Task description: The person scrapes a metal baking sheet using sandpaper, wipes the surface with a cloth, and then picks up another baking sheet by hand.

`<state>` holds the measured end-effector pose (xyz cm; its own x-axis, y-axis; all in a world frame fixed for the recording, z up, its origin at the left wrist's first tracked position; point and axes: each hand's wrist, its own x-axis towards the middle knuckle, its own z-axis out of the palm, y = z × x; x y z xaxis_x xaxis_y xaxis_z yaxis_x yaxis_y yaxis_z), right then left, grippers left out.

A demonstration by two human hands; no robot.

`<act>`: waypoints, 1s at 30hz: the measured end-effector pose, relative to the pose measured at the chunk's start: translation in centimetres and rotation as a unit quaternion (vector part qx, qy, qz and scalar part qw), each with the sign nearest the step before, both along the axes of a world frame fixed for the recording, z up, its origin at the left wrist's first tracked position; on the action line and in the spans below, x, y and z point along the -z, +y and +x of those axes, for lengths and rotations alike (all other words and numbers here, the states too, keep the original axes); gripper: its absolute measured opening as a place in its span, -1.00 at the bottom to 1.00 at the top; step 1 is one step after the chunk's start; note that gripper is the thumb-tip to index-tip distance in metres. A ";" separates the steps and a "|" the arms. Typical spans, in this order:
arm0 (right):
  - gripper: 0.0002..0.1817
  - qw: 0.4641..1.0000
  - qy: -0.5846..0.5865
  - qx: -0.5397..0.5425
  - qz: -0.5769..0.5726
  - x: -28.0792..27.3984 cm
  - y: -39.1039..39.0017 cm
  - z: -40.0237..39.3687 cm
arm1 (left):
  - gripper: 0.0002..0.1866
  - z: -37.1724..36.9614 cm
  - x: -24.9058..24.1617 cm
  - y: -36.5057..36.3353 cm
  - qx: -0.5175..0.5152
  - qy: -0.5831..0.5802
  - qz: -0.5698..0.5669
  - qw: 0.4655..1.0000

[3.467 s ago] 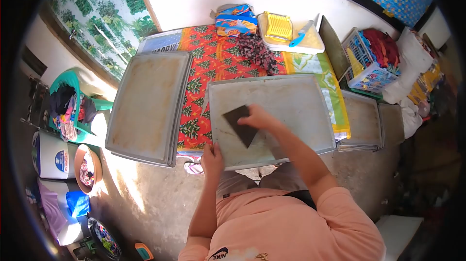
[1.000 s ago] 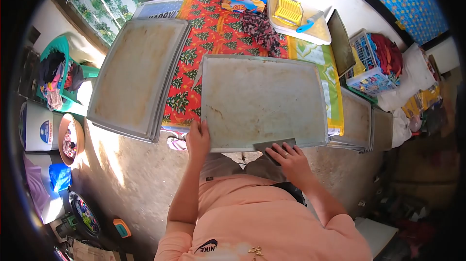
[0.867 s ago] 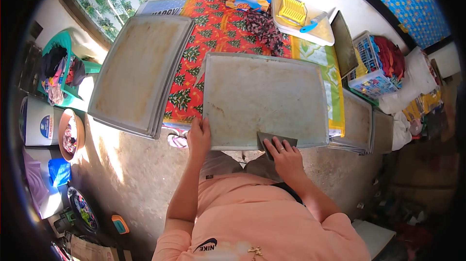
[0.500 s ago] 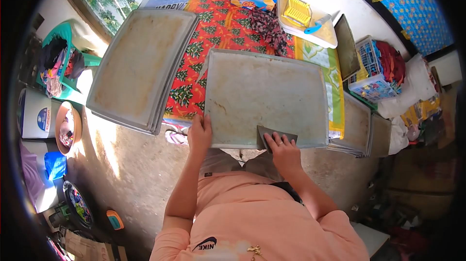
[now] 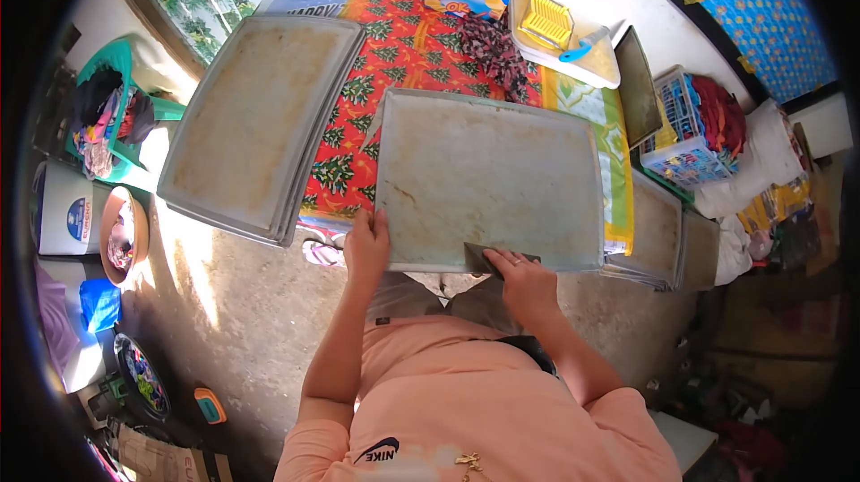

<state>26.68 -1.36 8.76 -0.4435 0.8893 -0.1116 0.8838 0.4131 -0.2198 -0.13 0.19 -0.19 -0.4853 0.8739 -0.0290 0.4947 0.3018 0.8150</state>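
A shallow, stained metal baking tray (image 5: 491, 173) lies in front of me, its near edge close to my waist. My left hand (image 5: 367, 240) is closed around the tray's left edge near the front corner. Under the fingers of my right hand (image 5: 521, 278) is a thin dark grey scraper (image 5: 477, 258), a flat piece held against the tray near its front edge. Part of the scraper is hidden by the fingers. Brownish marks and scratches show on the tray's surface.
A stack of similar trays (image 5: 260, 124) stands on the left of the red patterned tablecloth (image 5: 403, 43). Behind are a white tub (image 5: 591, 65) with a yellow rack (image 5: 545, 21) and a blue-handled tool (image 5: 582, 47). More trays (image 5: 652, 231) sit at the right.
My right hand has shifted slightly toward the tray's front edge, bringing the scraper down and a little left. The left hand keeps its hold on the tray's edge.
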 end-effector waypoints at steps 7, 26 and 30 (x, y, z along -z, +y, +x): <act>-0.46 0.992 -0.048 -0.023 0.111 2.1 -2.0 0.6 | -0.60 0.0 0.2 -0.1 -0.004 -0.008 -0.010 1.000; -0.59 0.903 0.270 0.320 0.102 -1.7 10.9 15.0 | -0.62 0.0 0.2 0.0 0.000 -0.013 0.010 1.000; -0.62 0.862 0.346 0.366 0.046 2.1 10.7 19.4 | -0.63 -0.1 0.1 0.0 0.005 0.008 0.000 1.000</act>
